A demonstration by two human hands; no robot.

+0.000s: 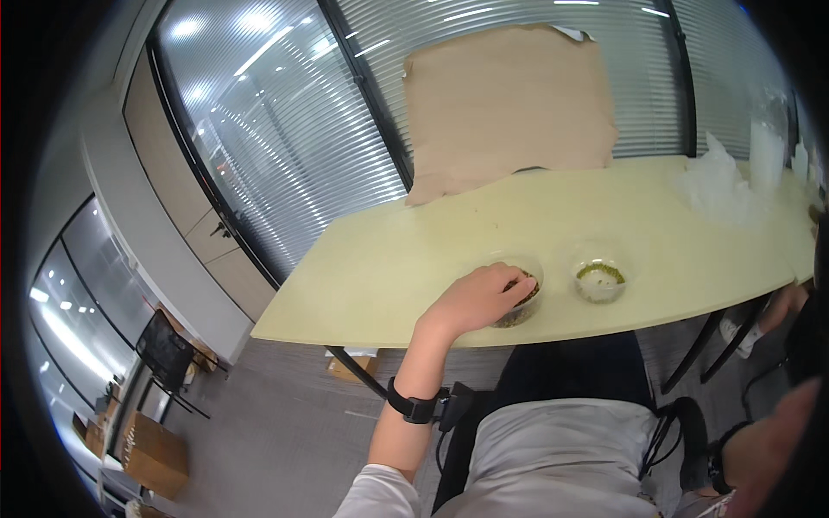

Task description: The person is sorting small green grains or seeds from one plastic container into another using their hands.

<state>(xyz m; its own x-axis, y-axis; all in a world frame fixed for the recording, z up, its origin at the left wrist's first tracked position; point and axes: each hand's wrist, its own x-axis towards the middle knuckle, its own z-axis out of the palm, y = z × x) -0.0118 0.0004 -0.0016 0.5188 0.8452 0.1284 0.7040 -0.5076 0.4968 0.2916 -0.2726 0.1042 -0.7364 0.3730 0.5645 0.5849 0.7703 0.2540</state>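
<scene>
Reaches over the near edge of the pale yellow, curved-edged table (363, 293) with the bare left hand (482, 298), wearing a black wrist strap (419, 407). Dips into the round, clear plastic tub (516, 319) beside that near edge, well in from the left corner. Bends thumb and fingers inward at the opening; cannot tell whether closed on anything, with the fingertips partly hidden. Makes out, in that tub, small loose pieces (529, 296), dark brown mixed with greenish, too fine to tell apart.

To work well here, best to pinch lightly between thumb and forefinger, gather only a few pieces at once, and angle the wrist to see past the knuckles. Better not to press on the wall: probably light enough to slide or tip, so close to the edge.

To the right, finds a second clear plastic tub (602, 297), apart from the first and a little farther from the near edge. Shows inside it small green grains (617, 274), lying mostly in a ring around a paler middle. Toward the far right corner, sees a crumpled white plastic bag (717, 181). Holds the blurred right hand (781, 436) low, off the table; cannot tell whether gripping anything.
</scene>
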